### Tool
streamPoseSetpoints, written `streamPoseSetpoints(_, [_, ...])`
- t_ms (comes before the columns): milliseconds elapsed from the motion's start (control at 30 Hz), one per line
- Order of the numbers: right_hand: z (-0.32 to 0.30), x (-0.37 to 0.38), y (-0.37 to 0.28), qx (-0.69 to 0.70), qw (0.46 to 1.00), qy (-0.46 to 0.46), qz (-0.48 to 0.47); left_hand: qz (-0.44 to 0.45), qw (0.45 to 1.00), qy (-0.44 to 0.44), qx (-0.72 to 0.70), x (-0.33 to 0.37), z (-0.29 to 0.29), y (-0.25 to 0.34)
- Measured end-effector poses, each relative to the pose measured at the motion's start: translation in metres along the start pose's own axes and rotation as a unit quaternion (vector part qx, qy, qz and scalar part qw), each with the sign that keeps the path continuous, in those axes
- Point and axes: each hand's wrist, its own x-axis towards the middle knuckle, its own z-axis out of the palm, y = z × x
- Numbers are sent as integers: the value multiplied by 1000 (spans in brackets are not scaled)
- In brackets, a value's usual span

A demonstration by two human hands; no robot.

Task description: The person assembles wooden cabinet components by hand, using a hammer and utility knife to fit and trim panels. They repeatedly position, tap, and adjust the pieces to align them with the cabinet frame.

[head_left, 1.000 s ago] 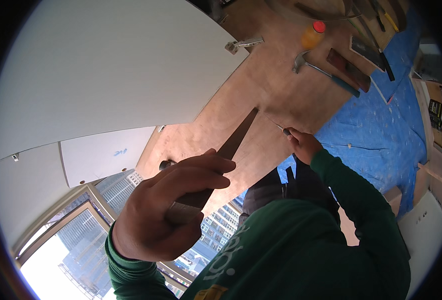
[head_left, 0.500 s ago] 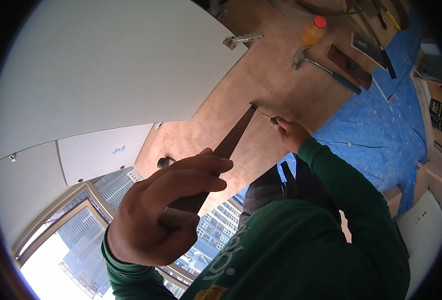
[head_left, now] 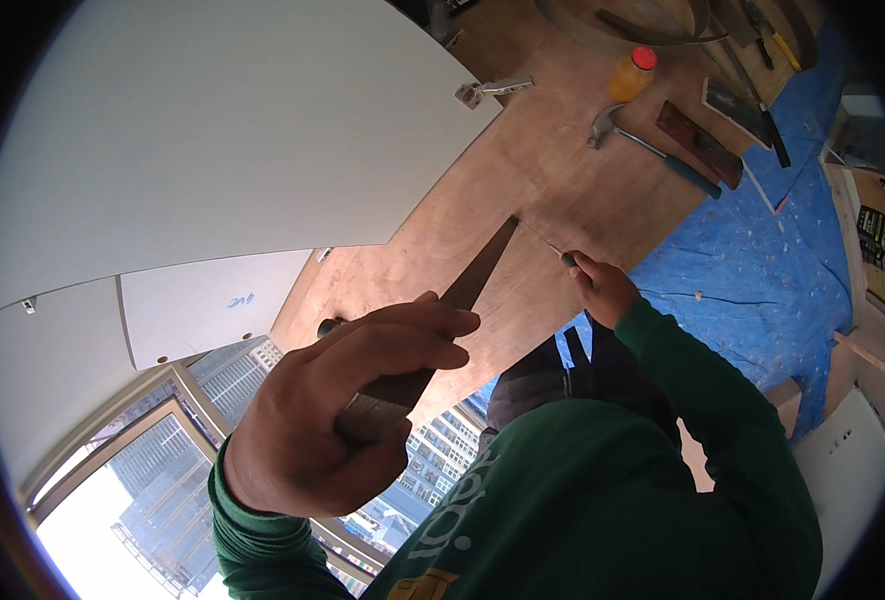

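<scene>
My left hand [head_left: 327,405] is raised close to the view, with fingers and thumb wrapped round a long, narrow, dark brown strip [head_left: 484,268]. The strip runs away from the hand and looks thinner toward its far end, over the wooden tabletop [head_left: 432,240]. To the right, my right hand [head_left: 602,287] grips the dark handle of a thin-shafted tool that looks like a screwdriver [head_left: 568,259]. Its fine shaft points toward the strip's far end; whether the tip touches it I cannot tell.
A large white panel [head_left: 222,130] with a metal hinge [head_left: 492,91] covers the left. Beyond my right hand lie a claw hammer [head_left: 652,150], a red-capped bottle [head_left: 632,75], a reddish-brown block [head_left: 699,143] and a coiled strip [head_left: 652,38]. Blue sheeting [head_left: 722,260] covers the floor; windows [head_left: 167,490] stand lower left.
My right hand has drawn back a little to the right and toward me with the tool. The left hand and its strip have shifted slightly right. The view has moved a little.
</scene>
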Motion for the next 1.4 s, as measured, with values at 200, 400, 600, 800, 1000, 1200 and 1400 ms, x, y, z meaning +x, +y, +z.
streamPoseSetpoints(200, [25,33,9,-34,998,25,-43,5,1000,-6,3,1,1,1])
streamPoseSetpoints(400, [9,9,8,-43,999,-19,8,-9,1000,-1,-16,-2,-2,0])
streamPoseSetpoints(600, [-9,7,-12,-95,995,-4,4,6,1000,-13,-20,-1,-6,-2])
streamPoseSetpoints(800, [-36,19,-29,-162,982,-78,61,6,999,-19,-39,-1,-10,-5])
streamPoseSetpoints(1000, [-45,5,-29,-115,991,-45,44,19,999,-21,-42,0,-11,-8])
streamPoseSetpoints(1200, [-51,35,-24,179,976,-6,125,13,999,-37,-28,-1,-16,-4])
streamPoseSetpoints(1400, [-59,68,-29,223,967,1,122,12,999,-41,-10,0,-13,-2])
